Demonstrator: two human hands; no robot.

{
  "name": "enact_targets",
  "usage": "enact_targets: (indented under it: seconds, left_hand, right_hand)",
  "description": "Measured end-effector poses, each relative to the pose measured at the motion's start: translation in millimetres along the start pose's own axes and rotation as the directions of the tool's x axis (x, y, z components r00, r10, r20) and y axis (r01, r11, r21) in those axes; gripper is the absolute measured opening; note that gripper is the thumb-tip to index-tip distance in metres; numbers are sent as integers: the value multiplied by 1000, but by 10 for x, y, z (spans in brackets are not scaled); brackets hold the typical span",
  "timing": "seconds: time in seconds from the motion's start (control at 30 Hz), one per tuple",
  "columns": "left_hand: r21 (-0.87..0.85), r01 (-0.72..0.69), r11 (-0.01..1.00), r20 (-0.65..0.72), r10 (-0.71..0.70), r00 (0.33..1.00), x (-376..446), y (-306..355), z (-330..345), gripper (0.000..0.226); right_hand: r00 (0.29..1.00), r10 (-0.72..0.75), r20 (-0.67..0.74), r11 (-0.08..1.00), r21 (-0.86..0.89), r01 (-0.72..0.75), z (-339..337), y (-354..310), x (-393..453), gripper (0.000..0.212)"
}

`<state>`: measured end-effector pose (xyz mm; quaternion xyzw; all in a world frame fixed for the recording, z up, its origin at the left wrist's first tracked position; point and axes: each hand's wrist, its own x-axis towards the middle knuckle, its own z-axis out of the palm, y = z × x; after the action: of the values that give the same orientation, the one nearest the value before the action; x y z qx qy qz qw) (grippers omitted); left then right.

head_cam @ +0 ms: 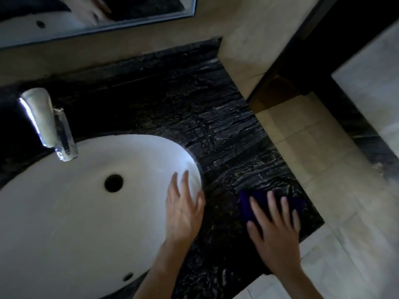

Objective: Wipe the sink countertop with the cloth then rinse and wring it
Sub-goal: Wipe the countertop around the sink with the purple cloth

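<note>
Both forearms reach up from the lower edge of the view, bare and roughly parallel. The left hand [183,209] is held open with fingers straight and slightly spread, its fingertips over the right rim of the sink [64,212] and its palm near the countertop [194,108] beside it. The right hand [277,227] lies flat, palm down, fingers splayed and extended, pressing on the cloth [248,203] near the countertop's right front corner. Whether the left palm touches anything cannot be told.
</note>
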<state>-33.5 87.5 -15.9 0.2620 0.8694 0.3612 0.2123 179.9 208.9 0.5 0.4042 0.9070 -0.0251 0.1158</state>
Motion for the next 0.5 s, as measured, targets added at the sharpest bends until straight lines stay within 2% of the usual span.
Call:
enact_targets:
  seconds: [0.1,0.23,0.33,0.5]
  left_hand:
    - [147,-140,979,41,135,990,178,247,210,70]
    - [216,-74,974,-8,77,997,297,376,318,68]
    - [237,-73,969,-67,91,994,296,365,312,68]
    - [319,-39,947,-69,64,996,350,404,318,71]
  right_hand:
    - [995,93,26,996,-13,-93,-96,179,277,61]
    - [987,158,12,987,20,-158,-255,131,956,65]
    - [997,71,-20,997,29,-70,-444,30,1708,67]
    - [991,-96,-94,993,60,101,-674,-589,2956,67]
